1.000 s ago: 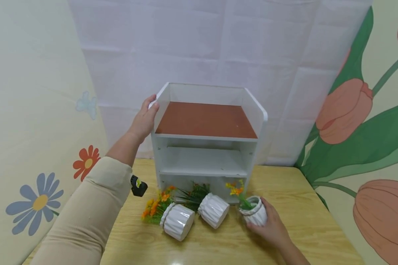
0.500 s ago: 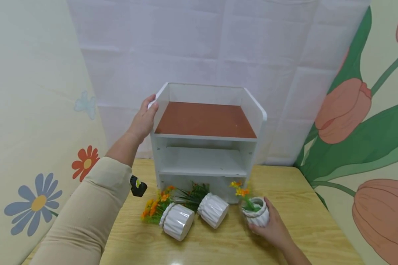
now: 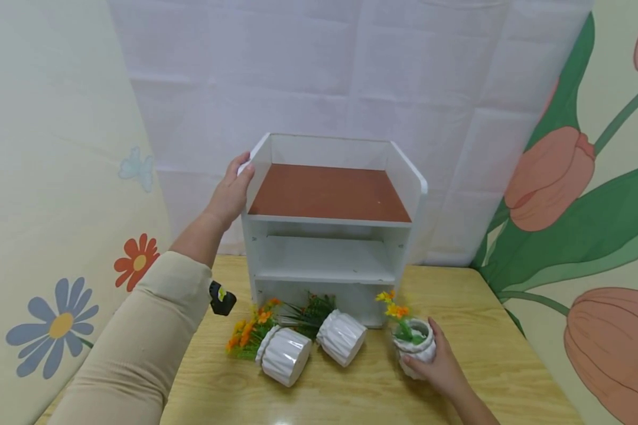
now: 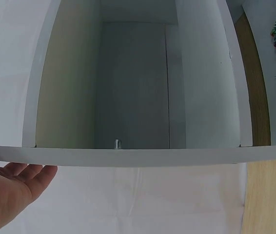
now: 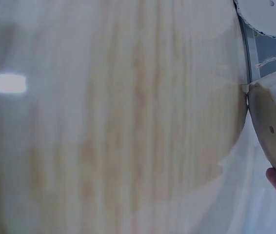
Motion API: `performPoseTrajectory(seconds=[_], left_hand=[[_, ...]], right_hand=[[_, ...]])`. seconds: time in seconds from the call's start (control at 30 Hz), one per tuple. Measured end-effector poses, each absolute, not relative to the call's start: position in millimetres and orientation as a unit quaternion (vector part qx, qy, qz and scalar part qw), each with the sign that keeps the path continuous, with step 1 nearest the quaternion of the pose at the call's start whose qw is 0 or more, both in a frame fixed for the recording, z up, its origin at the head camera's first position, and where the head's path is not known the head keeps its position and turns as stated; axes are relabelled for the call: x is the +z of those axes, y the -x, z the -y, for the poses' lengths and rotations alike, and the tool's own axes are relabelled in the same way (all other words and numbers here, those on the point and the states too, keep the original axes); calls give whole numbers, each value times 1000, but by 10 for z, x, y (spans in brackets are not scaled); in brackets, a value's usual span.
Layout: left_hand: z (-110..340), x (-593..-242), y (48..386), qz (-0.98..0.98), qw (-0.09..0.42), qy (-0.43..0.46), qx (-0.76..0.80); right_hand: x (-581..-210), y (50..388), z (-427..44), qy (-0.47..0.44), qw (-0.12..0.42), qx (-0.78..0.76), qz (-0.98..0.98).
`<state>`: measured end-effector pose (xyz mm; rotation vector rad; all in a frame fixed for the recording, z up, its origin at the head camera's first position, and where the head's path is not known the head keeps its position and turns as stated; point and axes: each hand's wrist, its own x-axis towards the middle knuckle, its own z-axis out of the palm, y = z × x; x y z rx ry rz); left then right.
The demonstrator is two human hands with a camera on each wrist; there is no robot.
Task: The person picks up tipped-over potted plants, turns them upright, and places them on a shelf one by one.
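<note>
From the near side of the table [image 3: 489, 330], the head view is aimed forward and down, toward the far edge, widest of the three. The white cabinet [image 3: 329, 192] is shared with the left wrist view, turned sideways close to its open front. The held pot [image 3: 425, 350] is shared with the right wrist view, where the tabletop is seen closely.

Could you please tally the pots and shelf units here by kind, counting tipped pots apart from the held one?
Tipped pots: 2
Held pot, in the right hand: 1
Shelf unit: 1
Total: 4
</note>
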<state>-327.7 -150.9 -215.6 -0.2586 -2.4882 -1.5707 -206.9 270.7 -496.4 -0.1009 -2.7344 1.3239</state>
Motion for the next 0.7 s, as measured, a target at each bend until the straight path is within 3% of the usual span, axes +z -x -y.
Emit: performPoseTrajectory(seconds=[0.27, 0.7], left_hand=[[1506, -2154, 3288, 837, 96, 94, -531], [1500, -2159, 3297, 835, 99, 97, -533]], right_hand=[[-4963, 2043, -2707, 51, 13, 471, 881], [-5016, 2055, -2704, 79, 1, 486, 870]])
